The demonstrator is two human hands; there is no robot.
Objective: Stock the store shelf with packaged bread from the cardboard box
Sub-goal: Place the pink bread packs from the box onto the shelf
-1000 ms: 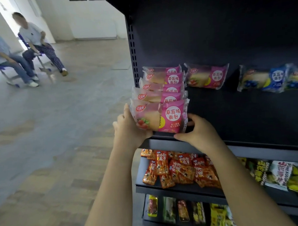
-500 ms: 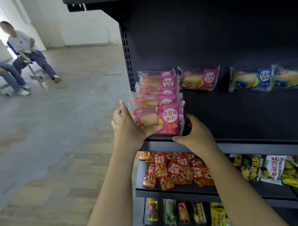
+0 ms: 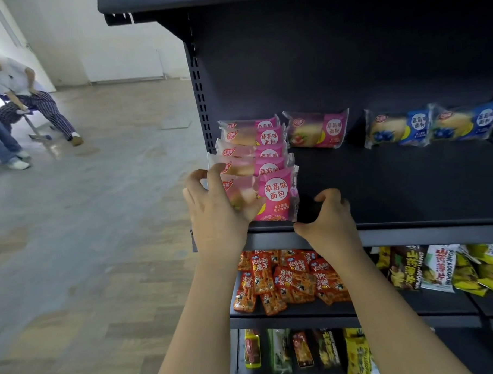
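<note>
On the shelf (image 3: 395, 186), the left hand (image 3: 215, 213) half-hides, perhaps grips, front bread pack (image 3: 276, 194).

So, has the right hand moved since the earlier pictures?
Yes. The right hand slid rightward along the dark metal shelf, off the front pink plastic bread packet.

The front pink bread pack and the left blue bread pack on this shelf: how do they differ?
Colour: the front pink pack is labelled pink, the left blue pack blue. Place: the pink one stands at the front edge of the shelf, heading a row; the blue one is at the back. Contact: the left hand grips the pink one; no hand touches the blue one. Both show bread through clear film and bear a round white label.
</note>
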